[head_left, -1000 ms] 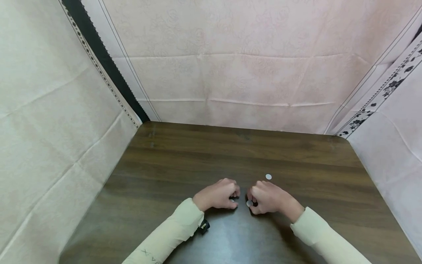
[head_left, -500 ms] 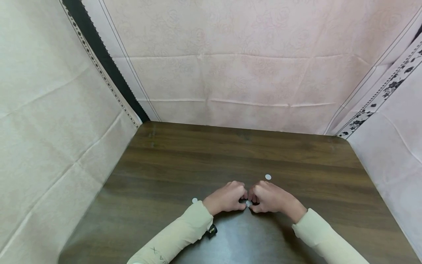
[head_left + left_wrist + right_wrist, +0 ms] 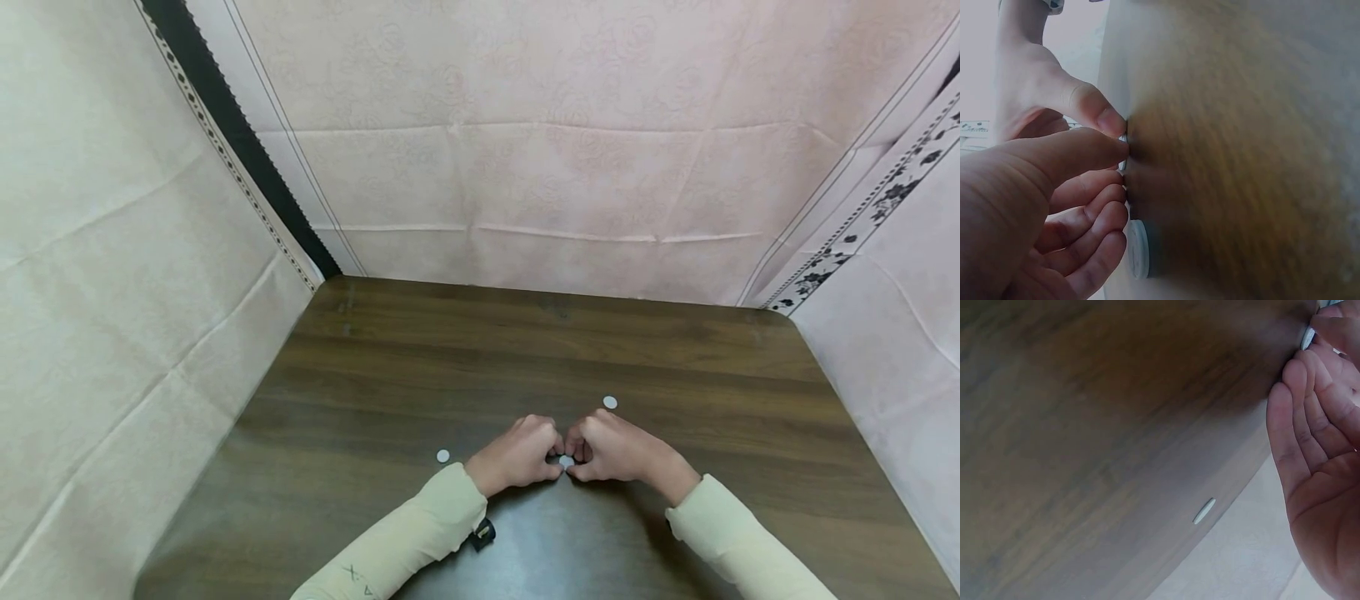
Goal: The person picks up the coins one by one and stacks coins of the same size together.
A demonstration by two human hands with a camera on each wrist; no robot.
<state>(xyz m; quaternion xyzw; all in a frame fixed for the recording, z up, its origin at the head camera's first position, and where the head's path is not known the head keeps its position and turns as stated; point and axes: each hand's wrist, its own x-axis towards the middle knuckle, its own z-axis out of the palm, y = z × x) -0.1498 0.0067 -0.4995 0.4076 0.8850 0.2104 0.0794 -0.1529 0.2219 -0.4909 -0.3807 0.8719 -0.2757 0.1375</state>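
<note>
A small white disc [image 3: 566, 461] lies between my two hands, low at the wooden table. My left hand [image 3: 520, 452] has its thumb tip and curled fingers at the disc's left side. My right hand [image 3: 617, 446] pinches at it from the other side, and the two hands' fingertips nearly meet. In the left wrist view only a thin edge of the disc [image 3: 1123, 151] shows beside the thumbs. In the right wrist view the disc [image 3: 1307, 337] is partly covered by fingers.
A second white disc [image 3: 443, 456] lies left of my left wrist, and a third [image 3: 610, 402] lies just beyond my right hand. The brown table [image 3: 420, 350] meets pale cloth hangings [image 3: 525, 183] at its back and sides.
My left hand has moved right, with the disc at its fingers, to meet my right hand. That uncovered the disc lying at the left. My right hand has barely moved.
</note>
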